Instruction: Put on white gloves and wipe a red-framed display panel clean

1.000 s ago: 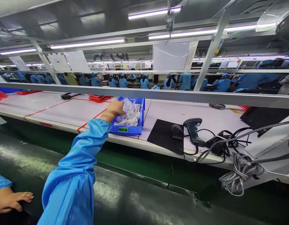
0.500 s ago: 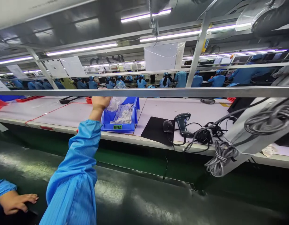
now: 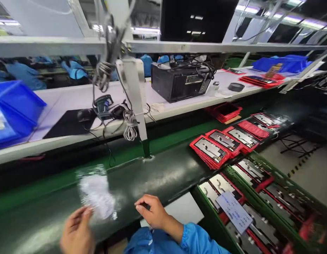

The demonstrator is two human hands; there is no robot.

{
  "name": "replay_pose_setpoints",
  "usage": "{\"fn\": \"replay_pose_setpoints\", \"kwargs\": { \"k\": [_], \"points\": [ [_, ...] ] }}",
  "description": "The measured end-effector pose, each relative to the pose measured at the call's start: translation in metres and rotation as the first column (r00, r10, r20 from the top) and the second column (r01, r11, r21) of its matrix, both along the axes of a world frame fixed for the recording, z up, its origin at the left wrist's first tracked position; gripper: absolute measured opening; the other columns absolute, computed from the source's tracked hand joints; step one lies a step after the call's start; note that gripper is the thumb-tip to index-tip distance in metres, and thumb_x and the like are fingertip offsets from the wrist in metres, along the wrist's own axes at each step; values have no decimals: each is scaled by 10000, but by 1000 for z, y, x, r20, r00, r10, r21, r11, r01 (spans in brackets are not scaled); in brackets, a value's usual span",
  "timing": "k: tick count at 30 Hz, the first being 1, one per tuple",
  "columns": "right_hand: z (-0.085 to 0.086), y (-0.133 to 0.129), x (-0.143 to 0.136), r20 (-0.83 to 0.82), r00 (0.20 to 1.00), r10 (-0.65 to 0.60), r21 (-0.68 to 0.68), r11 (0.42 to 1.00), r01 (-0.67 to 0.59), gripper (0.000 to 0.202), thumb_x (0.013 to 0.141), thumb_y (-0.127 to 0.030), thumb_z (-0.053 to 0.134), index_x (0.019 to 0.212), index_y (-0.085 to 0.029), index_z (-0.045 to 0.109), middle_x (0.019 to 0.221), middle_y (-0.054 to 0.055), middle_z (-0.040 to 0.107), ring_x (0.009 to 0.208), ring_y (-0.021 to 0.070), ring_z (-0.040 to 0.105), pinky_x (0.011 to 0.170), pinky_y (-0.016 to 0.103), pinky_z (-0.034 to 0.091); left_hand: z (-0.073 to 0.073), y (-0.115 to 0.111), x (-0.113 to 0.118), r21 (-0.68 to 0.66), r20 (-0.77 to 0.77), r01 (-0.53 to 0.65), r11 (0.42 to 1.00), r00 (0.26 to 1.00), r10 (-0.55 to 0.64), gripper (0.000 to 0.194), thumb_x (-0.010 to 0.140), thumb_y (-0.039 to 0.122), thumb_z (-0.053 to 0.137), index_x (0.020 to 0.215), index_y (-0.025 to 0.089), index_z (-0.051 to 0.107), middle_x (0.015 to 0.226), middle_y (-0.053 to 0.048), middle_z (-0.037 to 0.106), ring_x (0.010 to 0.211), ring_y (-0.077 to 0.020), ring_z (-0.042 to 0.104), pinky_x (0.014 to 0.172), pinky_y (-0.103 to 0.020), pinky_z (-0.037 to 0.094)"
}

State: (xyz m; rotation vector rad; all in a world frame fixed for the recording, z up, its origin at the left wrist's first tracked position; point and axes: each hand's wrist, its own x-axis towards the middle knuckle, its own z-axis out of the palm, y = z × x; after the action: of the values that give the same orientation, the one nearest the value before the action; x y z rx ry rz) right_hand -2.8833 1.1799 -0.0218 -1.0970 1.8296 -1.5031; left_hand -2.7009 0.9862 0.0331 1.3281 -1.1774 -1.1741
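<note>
My left hand point(image 3: 78, 231) pinches the lower edge of a clear plastic bag point(image 3: 97, 195) with white contents, somewhat blurred. The bag is raised over the dark green bench surface point(image 3: 163, 176). My right hand point(image 3: 153, 212) is beside it, fingers curled and the thumb tip close to the index finger; nothing shows between them. Below the right wrist lies a pale flat sheet or board point(image 3: 187, 211). A blue bin point(image 3: 17, 109) stands on the white shelf at the left, partly out of view.
Red trays with metal phone-like parts point(image 3: 211, 150) sit in piles along the bench. Green crates point(image 3: 206, 197) at right hold more parts and a written paper label point(image 3: 234, 211). On the shelf are a barcode scanner point(image 3: 103, 106), a black box point(image 3: 176, 83) and a support post point(image 3: 137, 95) with cables.
The view has turned right. My left hand was at the blue bin with clear plastic; now it is over the bench holding the bag. My right hand has come into view.
</note>
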Motion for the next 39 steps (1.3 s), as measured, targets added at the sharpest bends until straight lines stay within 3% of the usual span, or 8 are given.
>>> {"fn": "replay_pose_setpoints", "kwargs": {
  "k": [2,5,12,19,25,29,33,39],
  "points": [
    [7,18,-9,-93,992,80,-100,991,-89,204,976,-331,677,1055,-208,819,933,44,785,843,170,712,784,266,534,-47,61,-42,106,-62,86,991,995,-80,598,486,559,896,917,189,709,840,-34,694,787,-224,632,723,-327,485],
    [2,49,-20,-297,944,144,-96,979,-180,199,991,-255,617,1060,-196,795,956,65,774,870,187,715,794,274,534,-86,117,-88,86,-5,250,964,968,-250,580,581,646,850,900,181,713,856,-71,722,828,-267,668,795,-385,531],
    [-13,83,-28,-522,852,39,-27,998,-62,238,996,-160,543,1116,-204,744,1036,83,743,936,216,694,837,315,543,-95,157,-104,-104,108,364,926,929,-353,398,857,594,738,967,212,746,965,-91,752,912,-284,685,865,-405,544],
    [-42,49,-25,-591,801,92,129,991,-18,277,977,-113,555,1115,-168,789,1073,127,735,1068,271,644,986,400,539,-109,122,-99,43,-195,269,962,947,-256,344,735,457,843,909,207,684,846,-46,689,806,-201,639,767,-293,512],
    [-66,8,-14,-607,794,36,235,963,136,298,920,-106,617,1070,-217,849,1441,170,641,1318,346,557,1076,494,482,-137,83,-86,172,-344,364,916,893,-290,367,720,421,855,942,194,672,845,-28,680,762,-165,622,728,-259,504],
    [-83,-24,-17,-484,858,170,359,933,17,266,962,-120,607,1071,-218,829,1107,87,781,1021,237,692,953,369,522,-154,56,-75,253,-421,369,894,874,-242,412,660,419,895,911,187,664,797,-12,660,737,-151,603,701,-241,483],
    [-90,-48,-19,-428,904,18,169,984,61,285,956,-106,551,1025,-196,813,1005,72,760,958,202,701,869,298,537,-168,32,-64,360,-425,289,887,897,-119,484,700,444,921,984,205,610,825,20,624,753,-130,606,731,-227,494],
    [-88,-67,-18,-412,911,-17,120,990,73,400,871,-21,472,874,-198,831,1010,82,683,915,188,670,836,299,551,-168,21,-66,600,-463,371,709,884,-71,560,918,698,740,1084,180,607,1048,-109,687,908,-233,699,754,-347,598]
  ]
}}
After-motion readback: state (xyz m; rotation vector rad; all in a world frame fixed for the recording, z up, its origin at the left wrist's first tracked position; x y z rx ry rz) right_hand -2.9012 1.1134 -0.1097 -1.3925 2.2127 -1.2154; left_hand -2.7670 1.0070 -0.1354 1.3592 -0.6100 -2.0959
